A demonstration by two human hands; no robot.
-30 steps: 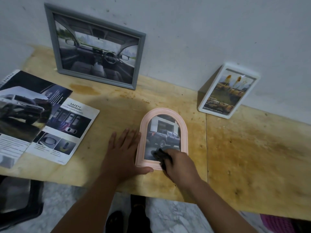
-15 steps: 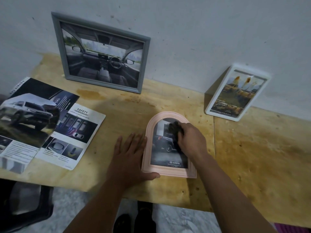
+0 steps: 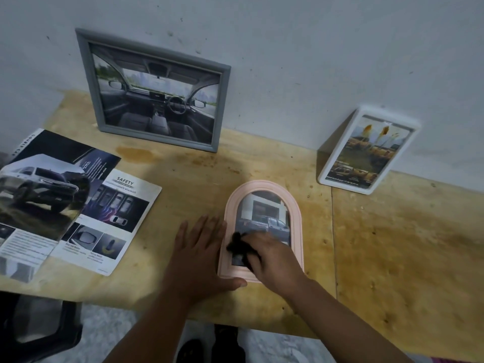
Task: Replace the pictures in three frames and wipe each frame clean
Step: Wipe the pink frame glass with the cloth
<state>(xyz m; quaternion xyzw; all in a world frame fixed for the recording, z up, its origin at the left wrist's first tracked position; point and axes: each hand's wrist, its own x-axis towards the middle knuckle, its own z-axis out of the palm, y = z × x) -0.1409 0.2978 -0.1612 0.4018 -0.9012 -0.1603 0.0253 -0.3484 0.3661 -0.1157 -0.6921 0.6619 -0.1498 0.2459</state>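
Near the wooden table (image 3: pixel 392 258)'s front edge: pink arched frame (image 3: pixel 297 213) lying flat, left hand (image 3: pixel 199 258) pressed flat, fingers straight, against its left side. Right hand (image 3: pixel 272 258) clenched round a black cloth (image 3: pixel 237 247), rubbing the frame's lower glass.

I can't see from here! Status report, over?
Left hand flat, steadying pink arched frame. Right hand rubbing dark cloth on its glass. Nothing blocking.
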